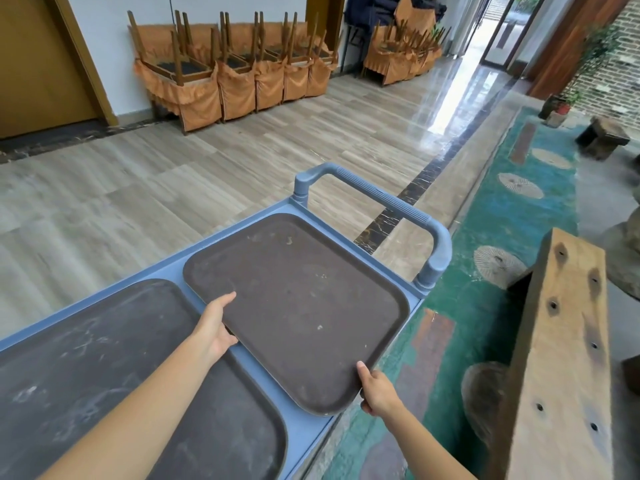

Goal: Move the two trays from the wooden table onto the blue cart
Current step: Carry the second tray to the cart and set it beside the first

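Two dark brown trays are in front of me, and both are on the blue cart (304, 424). Starting at the left, I see the first tray (104, 375) lying flat on the cart top, with pale scuff marks all over it. My left arm reaches across this tray. My left hand (216, 329) holds the left edge of the second tray (298, 303), with the thumb lying on top and the fingers tucked under the rim. This second tray sits at the end of the cart near the handle (388, 206). Its far part is over the cart top, and its near right corner sticks out past the cart's edge. I cannot tell if that near side is resting on the cart or lifted a little. My right hand (377, 391) grips that near right corner, thumb on top and fingers curled below. Farther right is the green painted floor (519, 216) with round stone shapes set in it. At the far right stands the wooden counter (568, 358), a thick plank with dark knots and small holes. Way back by the wall, chairs with orange covers (235, 67) are stacked in a row.
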